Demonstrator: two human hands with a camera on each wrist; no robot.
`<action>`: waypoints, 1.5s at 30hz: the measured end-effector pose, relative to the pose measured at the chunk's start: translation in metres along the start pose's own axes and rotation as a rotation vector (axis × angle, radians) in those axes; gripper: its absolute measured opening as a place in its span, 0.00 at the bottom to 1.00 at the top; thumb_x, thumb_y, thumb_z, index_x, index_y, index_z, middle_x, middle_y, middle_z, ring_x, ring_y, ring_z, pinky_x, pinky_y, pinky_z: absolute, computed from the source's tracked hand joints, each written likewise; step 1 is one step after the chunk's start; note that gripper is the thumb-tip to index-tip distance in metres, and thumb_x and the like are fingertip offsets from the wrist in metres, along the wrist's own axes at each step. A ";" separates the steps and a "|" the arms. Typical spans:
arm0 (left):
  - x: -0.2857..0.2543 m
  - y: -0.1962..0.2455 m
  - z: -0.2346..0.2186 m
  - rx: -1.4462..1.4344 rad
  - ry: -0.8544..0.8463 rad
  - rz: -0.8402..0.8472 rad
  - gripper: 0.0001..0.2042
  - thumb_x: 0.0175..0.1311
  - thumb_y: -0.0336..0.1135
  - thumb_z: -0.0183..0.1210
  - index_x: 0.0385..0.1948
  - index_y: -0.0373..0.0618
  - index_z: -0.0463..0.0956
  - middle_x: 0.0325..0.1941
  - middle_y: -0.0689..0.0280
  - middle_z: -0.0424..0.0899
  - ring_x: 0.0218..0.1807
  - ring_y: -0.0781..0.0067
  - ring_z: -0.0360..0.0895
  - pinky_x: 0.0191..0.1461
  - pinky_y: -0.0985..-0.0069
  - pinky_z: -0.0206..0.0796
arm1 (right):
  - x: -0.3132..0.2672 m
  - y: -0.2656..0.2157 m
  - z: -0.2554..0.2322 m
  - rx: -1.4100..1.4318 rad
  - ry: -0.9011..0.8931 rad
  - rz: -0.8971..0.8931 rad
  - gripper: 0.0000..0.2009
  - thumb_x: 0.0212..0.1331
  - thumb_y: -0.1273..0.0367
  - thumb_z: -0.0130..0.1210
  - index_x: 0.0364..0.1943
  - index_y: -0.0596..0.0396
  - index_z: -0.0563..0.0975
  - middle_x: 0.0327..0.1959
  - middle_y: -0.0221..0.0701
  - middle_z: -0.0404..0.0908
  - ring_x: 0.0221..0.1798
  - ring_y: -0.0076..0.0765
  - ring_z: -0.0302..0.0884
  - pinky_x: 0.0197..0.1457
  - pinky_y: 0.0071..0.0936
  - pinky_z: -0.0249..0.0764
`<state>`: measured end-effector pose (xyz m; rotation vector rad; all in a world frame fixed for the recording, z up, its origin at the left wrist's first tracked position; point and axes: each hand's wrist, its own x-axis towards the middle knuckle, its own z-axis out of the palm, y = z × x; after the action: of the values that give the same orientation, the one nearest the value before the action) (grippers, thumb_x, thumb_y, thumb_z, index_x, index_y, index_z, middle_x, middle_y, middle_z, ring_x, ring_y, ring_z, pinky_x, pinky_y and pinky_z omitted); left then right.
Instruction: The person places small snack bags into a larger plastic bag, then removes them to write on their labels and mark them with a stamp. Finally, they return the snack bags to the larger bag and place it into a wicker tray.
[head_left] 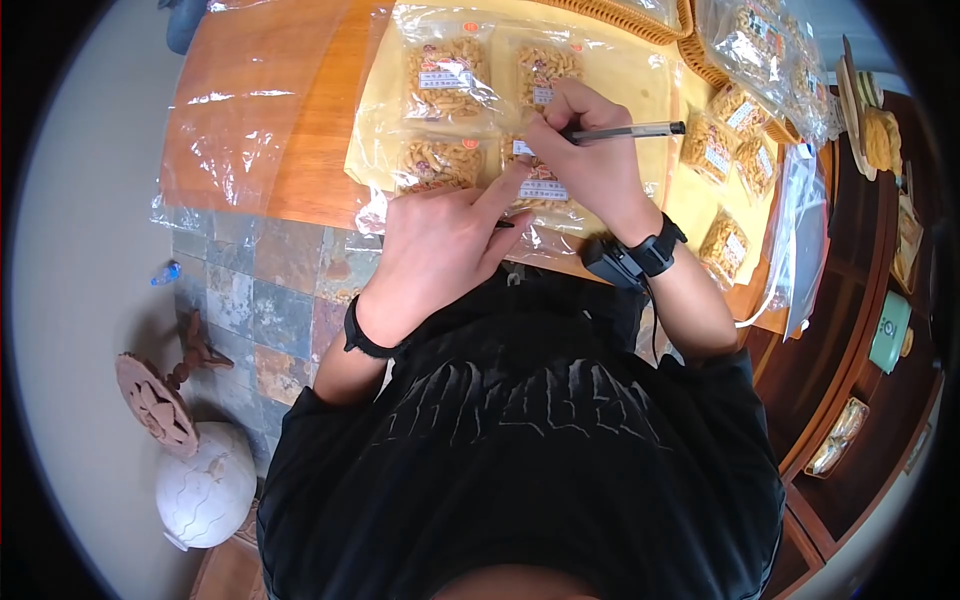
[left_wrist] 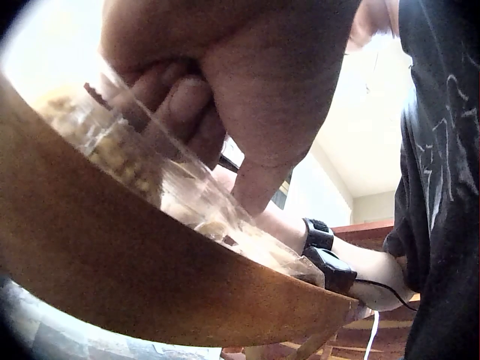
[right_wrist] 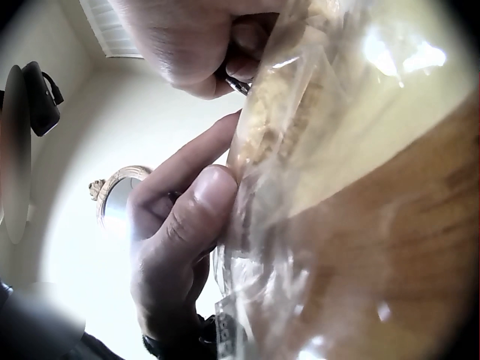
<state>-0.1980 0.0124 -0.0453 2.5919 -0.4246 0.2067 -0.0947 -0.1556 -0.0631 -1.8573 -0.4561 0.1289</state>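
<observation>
In the head view my right hand (head_left: 595, 160) grips a clear-barrelled pen (head_left: 640, 130). Its writing end is hidden under the fingers, over a white-labelled packet of golden snack pieces (head_left: 545, 188). My left hand (head_left: 435, 250) lies to the left of it, index finger stretched out onto that packet. A small black piece, apparently the pen cap (head_left: 504, 224), shows between its thumb and curled fingers. More packets lie alongside: one (head_left: 448, 75) upper left, one (head_left: 545, 68) behind the right hand, one (head_left: 438, 163) beside the left hand. All four sit in clear plastic.
Yellow paper (head_left: 640, 80) lies beneath the packets on a wooden table (head_left: 330, 90). Loose packets (head_left: 708, 145) lie to the right, near wicker baskets (head_left: 700, 60) at the back. Clear plastic sheeting (head_left: 230, 130) hangs over the left edge. Wooden shelves (head_left: 840, 330) stand right.
</observation>
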 end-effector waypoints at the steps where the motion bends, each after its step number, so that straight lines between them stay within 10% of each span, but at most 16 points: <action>1: 0.000 0.000 0.000 0.000 -0.001 0.001 0.22 0.61 0.42 0.65 0.57 0.50 0.78 0.21 0.68 0.82 0.22 0.64 0.81 0.27 0.68 0.69 | 0.000 0.000 0.000 0.000 0.001 0.001 0.12 0.53 0.76 0.60 0.21 0.58 0.66 0.16 0.25 0.64 0.22 0.16 0.61 0.23 0.23 0.61; 45: -0.001 0.001 0.003 -0.056 0.084 -0.031 0.21 0.59 0.44 0.69 0.55 0.54 0.81 0.18 0.66 0.79 0.20 0.64 0.79 0.25 0.69 0.67 | 0.000 -0.030 -0.022 0.354 0.128 0.014 0.11 0.61 0.77 0.64 0.26 0.55 0.73 0.20 0.18 0.74 0.24 0.08 0.62 0.27 0.12 0.54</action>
<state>-0.1991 0.0097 -0.0477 2.5231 -0.3542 0.2877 -0.0955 -0.1675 -0.0283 -1.5107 -0.3082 0.0928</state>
